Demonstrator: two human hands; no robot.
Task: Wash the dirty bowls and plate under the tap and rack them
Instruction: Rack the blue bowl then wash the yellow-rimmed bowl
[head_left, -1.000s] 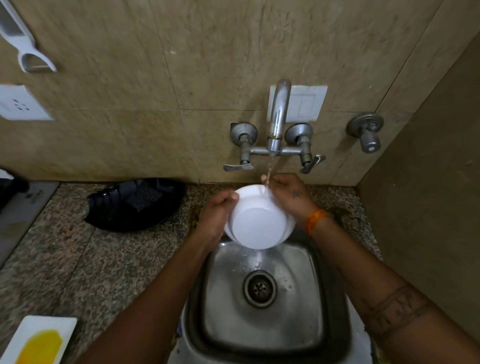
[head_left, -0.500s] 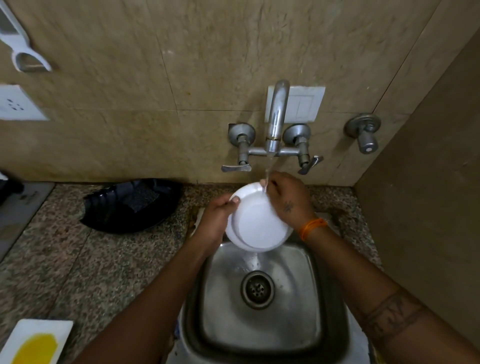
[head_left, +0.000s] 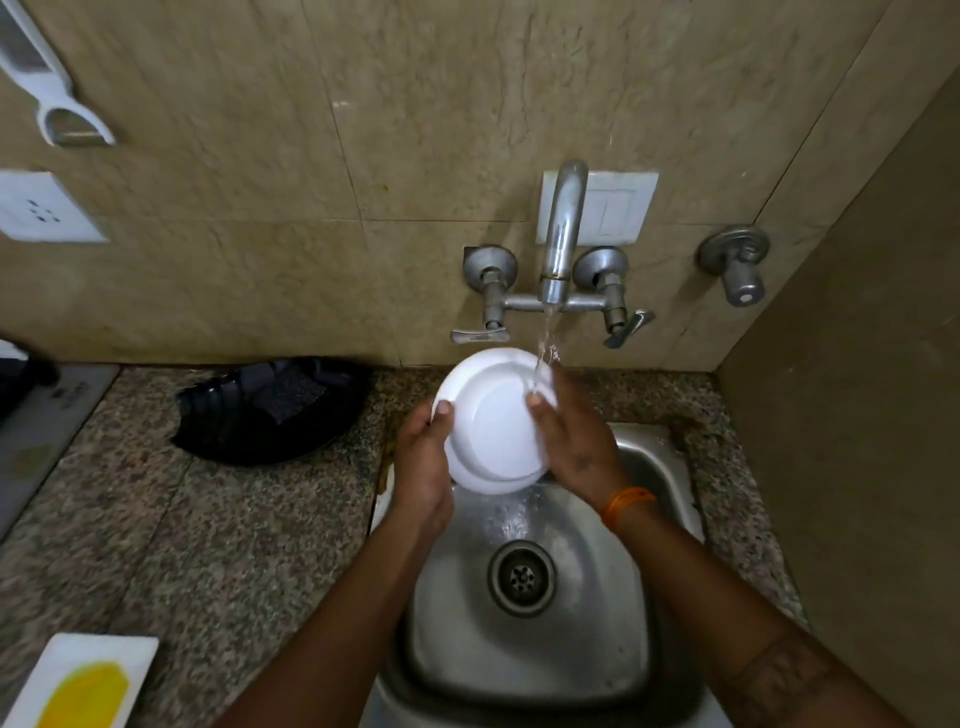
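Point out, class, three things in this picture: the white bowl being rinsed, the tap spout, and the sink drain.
white bowl (head_left: 493, 436): head view, on its upturned base.
tap spout (head_left: 563, 228): head view, midway along the metal pipe.
sink drain (head_left: 521, 578): head view, on the strainer's centre.

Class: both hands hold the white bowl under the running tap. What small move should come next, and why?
Probably turn the round white bowl in the left hand so the stream reaches its inside; water now hits only the underside rim by the right hand.
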